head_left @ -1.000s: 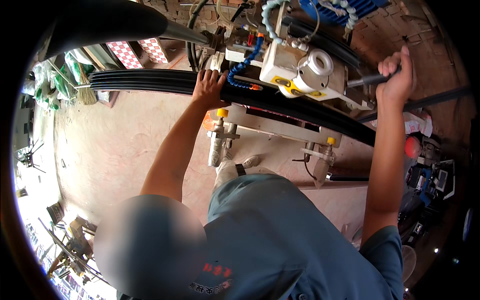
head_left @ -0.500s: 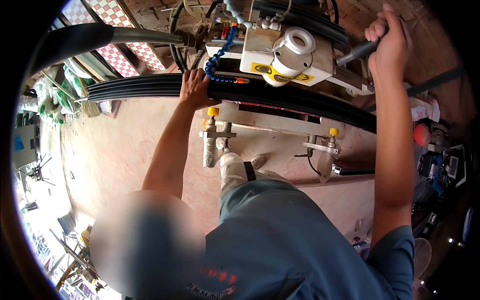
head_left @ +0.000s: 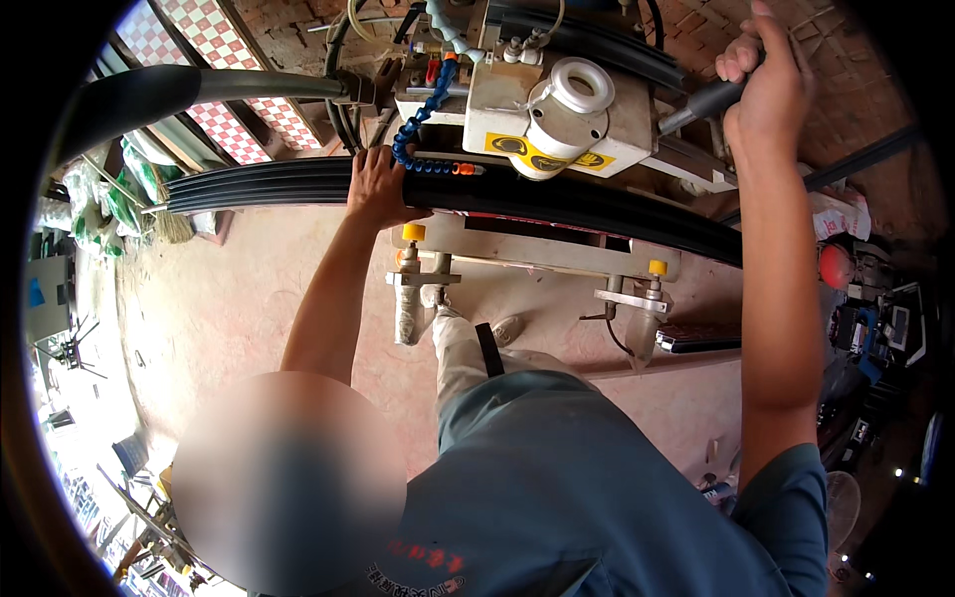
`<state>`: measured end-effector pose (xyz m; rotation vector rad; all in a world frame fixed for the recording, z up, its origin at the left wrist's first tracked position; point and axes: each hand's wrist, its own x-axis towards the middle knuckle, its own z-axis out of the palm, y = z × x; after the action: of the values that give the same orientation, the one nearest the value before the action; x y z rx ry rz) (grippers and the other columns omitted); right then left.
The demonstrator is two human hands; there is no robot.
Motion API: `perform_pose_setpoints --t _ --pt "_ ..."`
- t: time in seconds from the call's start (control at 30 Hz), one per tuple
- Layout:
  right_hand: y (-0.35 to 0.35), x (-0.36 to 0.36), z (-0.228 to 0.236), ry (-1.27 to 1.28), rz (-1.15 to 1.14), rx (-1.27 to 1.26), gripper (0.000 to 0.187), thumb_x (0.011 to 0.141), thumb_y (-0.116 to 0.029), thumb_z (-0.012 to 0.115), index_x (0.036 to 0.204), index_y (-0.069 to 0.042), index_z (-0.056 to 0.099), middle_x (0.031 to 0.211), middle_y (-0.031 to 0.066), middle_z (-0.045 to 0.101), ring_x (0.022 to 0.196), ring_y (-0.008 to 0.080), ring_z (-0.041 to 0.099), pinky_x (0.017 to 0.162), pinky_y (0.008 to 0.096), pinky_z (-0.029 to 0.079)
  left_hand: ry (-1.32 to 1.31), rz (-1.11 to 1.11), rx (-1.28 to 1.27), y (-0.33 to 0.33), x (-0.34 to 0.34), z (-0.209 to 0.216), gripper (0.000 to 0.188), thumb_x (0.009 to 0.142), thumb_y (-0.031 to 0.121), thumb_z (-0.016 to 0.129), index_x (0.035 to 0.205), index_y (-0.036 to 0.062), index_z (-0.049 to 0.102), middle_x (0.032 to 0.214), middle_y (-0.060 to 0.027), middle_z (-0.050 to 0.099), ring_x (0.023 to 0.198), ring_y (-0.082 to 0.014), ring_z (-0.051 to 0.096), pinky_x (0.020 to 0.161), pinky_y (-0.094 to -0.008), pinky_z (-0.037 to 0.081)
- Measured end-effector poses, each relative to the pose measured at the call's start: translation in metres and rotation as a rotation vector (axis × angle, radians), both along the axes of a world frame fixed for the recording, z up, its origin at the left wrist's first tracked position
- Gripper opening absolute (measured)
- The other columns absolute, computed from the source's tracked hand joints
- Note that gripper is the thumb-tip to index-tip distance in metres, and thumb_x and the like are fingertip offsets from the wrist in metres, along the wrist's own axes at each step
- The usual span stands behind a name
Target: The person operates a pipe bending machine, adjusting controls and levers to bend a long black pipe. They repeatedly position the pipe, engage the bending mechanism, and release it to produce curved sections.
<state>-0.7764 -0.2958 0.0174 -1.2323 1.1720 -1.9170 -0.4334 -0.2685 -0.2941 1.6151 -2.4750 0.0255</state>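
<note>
Here, a ribbed black bar [head_left: 269,187] lies across the bed [head_left: 517,250] of a white machine [head_left: 629,124], its left end jutting well past the bed and its right part passing behind the right forearm. The left hand [head_left: 379,187] grips the bar, fingers over the top and toward the far edge, thumb along the near side. Just right of those fingers, a blue hose [head_left: 430,104] bends down, its orange tip [head_left: 464,169] close above the bar. The machine's head, with yellow labels [head_left: 549,160] and a white ring [head_left: 607,95] on top, sits over the far side. The right hand [head_left: 771,90], well apart from the left, is closed around the black grip of a lever [head_left: 714,99]. Two yellow knobs [head_left: 414,232] stand on the near side of the bed, above the pink floor [head_left: 229,308]. Farther left are a broom [head_left: 174,229] and red-and-white checked boards [head_left: 216,35]; a red ball-shaped thing [head_left: 834,267] lies beyond the right forearm.
</note>
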Motion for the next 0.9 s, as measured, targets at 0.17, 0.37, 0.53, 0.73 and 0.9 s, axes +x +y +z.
perform_pose_setpoints --t 0.17,0.37,0.53,0.73,0.9 --pt "-0.003 -0.007 0.001 0.011 0.037 0.034 0.021 0.1 -0.021 0.061 0.082 -0.01 0.054 0.056 -0.0042 0.042 0.044 0.0067 0.039 0.041 0.0238 0.031 -0.007 0.001 -0.015 0.001 0.0 0.0 0.115 0.054 0.065 0.086 0.147 0.0097 0.046 0.128 -0.0165 0.05 0.126 -0.0346 0.045 0.113 -0.0505 0.03" --pt "-0.004 -0.008 0.0 -0.037 -0.002 0.067 0.027 0.098 -0.023 0.066 0.078 -0.01 0.053 0.056 -0.0043 0.042 0.043 0.0077 0.037 0.04 0.0252 0.029 -0.033 0.034 -0.003 0.002 -0.004 0.003 0.114 0.055 0.064 0.085 0.148 0.0108 0.045 0.131 -0.0163 0.05 0.129 -0.0341 0.043 0.115 -0.0503 0.028" --pt "-0.009 -0.013 -0.001 -0.037 0.005 0.05 0.026 0.097 -0.022 0.066 0.079 -0.009 0.055 0.058 -0.003 0.044 0.043 0.0082 0.039 0.039 0.0261 0.03 -0.09 0.073 0.116 0.003 -0.008 0.022 0.113 0.056 0.063 0.086 0.147 0.0115 0.044 0.135 -0.011 0.051 0.13 -0.0303 0.043 0.115 -0.05 0.026" --pt "-0.005 -0.03 0.001 -0.045 -0.036 0.063 0.024 0.097 -0.022 0.066 0.081 -0.008 0.056 0.058 -0.0029 0.044 0.043 0.0086 0.039 0.039 0.0261 0.031 -0.123 0.061 0.071 0.002 -0.009 0.016 0.109 0.054 0.062 0.088 0.141 0.0105 0.047 0.13 -0.009 0.052 0.126 -0.0296 0.045 0.114 -0.0501 0.028" --pt "-0.001 -0.061 -0.001 -0.023 -0.067 0.077 0.026 0.097 -0.024 0.066 0.08 -0.008 0.055 0.055 -0.0029 0.042 0.043 0.0094 0.039 0.039 0.0267 0.031 -0.078 0.033 0.039 0.002 -0.012 0.017 0.107 0.053 0.061 0.089 0.138 0.0103 0.047 0.13 -0.009 0.052 0.126 -0.0296 0.045 0.113 -0.0503 0.029"
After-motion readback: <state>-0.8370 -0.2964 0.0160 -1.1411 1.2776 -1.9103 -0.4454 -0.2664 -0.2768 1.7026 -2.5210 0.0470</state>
